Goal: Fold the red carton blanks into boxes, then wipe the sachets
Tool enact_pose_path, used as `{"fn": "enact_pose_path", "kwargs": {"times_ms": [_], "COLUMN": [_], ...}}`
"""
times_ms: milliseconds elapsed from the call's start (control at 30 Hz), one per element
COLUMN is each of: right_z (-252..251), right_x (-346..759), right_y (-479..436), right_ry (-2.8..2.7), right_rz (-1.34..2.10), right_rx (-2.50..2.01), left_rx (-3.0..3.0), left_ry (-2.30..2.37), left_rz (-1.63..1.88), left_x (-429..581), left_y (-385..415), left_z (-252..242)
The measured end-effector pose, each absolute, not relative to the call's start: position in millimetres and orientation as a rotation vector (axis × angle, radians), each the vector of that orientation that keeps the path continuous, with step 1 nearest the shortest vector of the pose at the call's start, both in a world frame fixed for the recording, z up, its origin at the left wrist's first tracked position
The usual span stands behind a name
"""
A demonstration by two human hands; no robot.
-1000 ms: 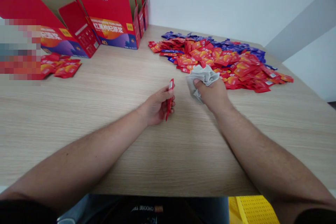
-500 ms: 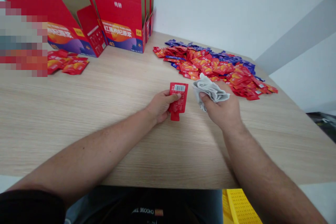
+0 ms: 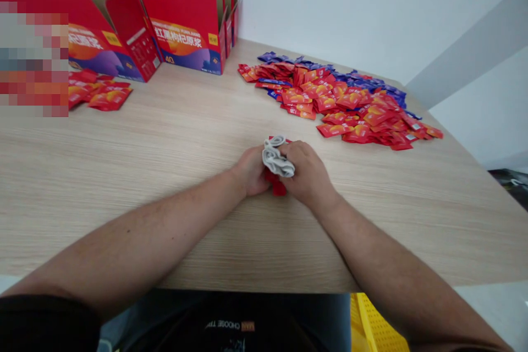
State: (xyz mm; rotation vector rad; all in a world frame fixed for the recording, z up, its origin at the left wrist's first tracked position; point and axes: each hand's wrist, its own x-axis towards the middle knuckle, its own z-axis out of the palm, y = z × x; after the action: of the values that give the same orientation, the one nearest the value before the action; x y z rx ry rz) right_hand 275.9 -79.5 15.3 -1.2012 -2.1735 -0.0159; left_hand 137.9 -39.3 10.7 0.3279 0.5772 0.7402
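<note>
Over the middle of the table, my left hand is closed on a red sachet. Only the sachet's lower end and a bit of its top edge show. My right hand grips a bunched light-grey cloth, which lies against the sachet and covers most of it. Both hands are together, and the left fingertips are hidden behind cloth and sachet. Beyond them spreads a heap of red sachets, with purple sachets along its back edge.
Open red cartons stand at the back left near the wall. Several red sachets lie in front of them, beside a blurred-out patch. A yellow perforated crate sits below the table's front edge.
My right hand has moved left with the cloth and brought it onto the sachet. My left hand has kept hold of the sachet. The view has shifted slightly.
</note>
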Motion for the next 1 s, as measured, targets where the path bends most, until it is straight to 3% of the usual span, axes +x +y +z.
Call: {"fn": "enact_pose_path", "kwargs": {"times_ms": [533,700,1000], "right_z": [15,13,10], "right_x": [289,289,286], "right_y": [-88,-91,-91], "right_ry": [-2.246,-2.413,-2.364], "right_rz": [0.094,0.293,0.273], "right_rx": [-1.195,-1.038,-1.101], "left_rx": [0.315,0.33,0.372], "left_ry": [0.577,0.636,0.605], "left_rz": [0.781,0.802,0.825], "left_x": [133,128,125], "left_y": [-41,-38,-35], "left_z": [19,19,19]}}
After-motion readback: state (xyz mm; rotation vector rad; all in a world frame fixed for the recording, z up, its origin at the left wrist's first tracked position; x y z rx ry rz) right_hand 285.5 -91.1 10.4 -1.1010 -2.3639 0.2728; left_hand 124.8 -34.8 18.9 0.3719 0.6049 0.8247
